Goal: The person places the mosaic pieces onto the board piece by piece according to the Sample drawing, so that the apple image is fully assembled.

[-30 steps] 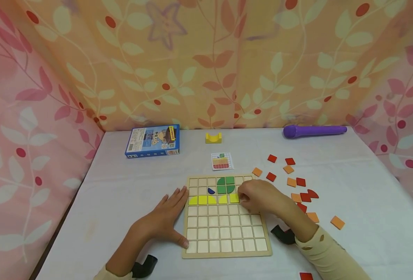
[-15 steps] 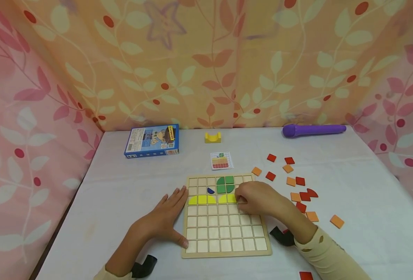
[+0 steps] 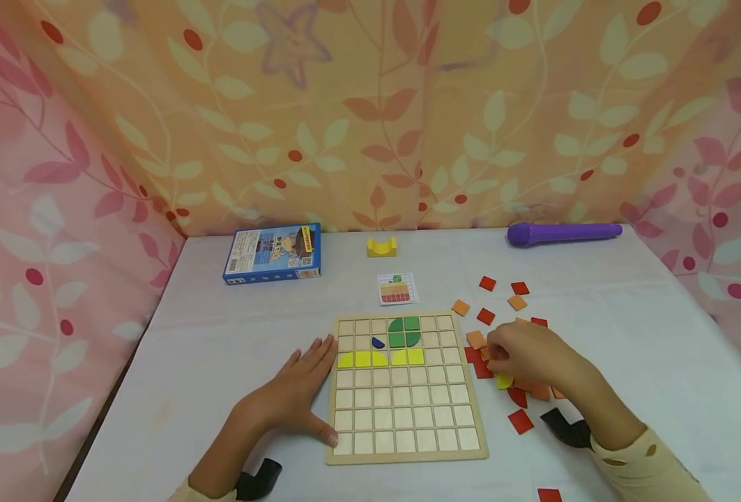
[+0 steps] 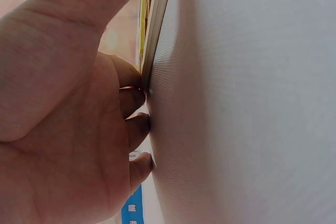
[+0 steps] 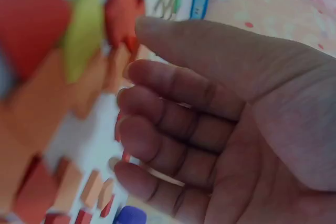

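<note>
My left hand (image 3: 295, 387) rests with spread fingers against the left edge of the wooden grid board (image 3: 406, 460); in the left wrist view its fingertips (image 4: 137, 129) meet the table beside the board's side. Green tiles (image 3: 404, 331), a small blue tile (image 3: 378, 342) and a row of yellow tiles (image 3: 362, 358) lie in the board's cells. Right of the board, my right hand (image 3: 533, 355) hovers over loose tiles. Its fingers bend loosely, the thumb apart from them, with nothing visible between. Below it lie a yellow tile (image 3: 505, 381), orange tiles (image 3: 476, 339) and red tiles (image 3: 521, 421).
Behind the board lies a small pattern card (image 3: 398, 288). A yellow holder (image 3: 382, 247), a blue box (image 3: 272, 253) and a purple microphone-shaped object (image 3: 564, 234) stand or lie along the back. One red tile (image 3: 549, 495) lies at the front edge of the view.
My right hand has left the end of the yellow row and moved right, onto the loose tiles. Several tiles previously under the arm are now visible. My left hand has stayed put.
</note>
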`<state>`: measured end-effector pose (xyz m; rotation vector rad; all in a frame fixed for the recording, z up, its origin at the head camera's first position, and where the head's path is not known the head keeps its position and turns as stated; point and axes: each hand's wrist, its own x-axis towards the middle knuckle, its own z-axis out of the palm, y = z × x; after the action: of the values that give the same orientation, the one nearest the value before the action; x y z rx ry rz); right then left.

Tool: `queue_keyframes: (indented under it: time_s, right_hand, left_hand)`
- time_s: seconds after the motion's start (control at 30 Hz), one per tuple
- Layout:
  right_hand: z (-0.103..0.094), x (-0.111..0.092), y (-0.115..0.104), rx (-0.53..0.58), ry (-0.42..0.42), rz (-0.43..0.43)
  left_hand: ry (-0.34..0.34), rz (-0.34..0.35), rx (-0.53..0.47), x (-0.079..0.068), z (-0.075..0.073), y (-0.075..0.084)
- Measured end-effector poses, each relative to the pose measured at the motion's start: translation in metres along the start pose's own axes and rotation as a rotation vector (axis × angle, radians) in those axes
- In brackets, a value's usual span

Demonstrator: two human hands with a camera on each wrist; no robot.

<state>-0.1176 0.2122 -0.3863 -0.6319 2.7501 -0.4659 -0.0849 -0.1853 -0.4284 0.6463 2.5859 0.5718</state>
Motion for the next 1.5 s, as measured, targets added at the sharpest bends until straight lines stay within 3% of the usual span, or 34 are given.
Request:
queue_keyframes:
  time_s: [0.17, 0.3, 0.43, 0.7, 1.3, 1.5]
  right_hand:
    - [0.011, -0.016, 0.003, -0.103, -0.007, 0.079]
    - [0.018, -0.020, -0.002, -0.189, 0.020, 0.127]
    - [0.021, -0.023, -0.010, -0.216, -0.011, 0.195]
    - [0.029, -0.023, -0.021, -0.274, 0.012, 0.130]
    - [0.030, -0.020, -0.017, -0.135, 0.085, 0.058]
    - [0.030, -0.018, -0.016, -0.115, 0.073, 0.104]
  left_hand:
    - [-0.006, -0.015, 0.026, 0.000, -0.001, 0.000]
    - [-0.004, -0.011, 0.020, 0.000, -0.001, -0.001]
    - [-0.006, -0.016, 0.026, 0.000, 0.001, -0.001]
    - [0.002, -0.016, 0.039, 0.001, 0.002, -0.003]
    - [0.005, 0.008, 0.016, 0.001, 0.003, -0.003]
    - [0.002, 0.003, 0.031, 0.000, 0.002, -0.004]
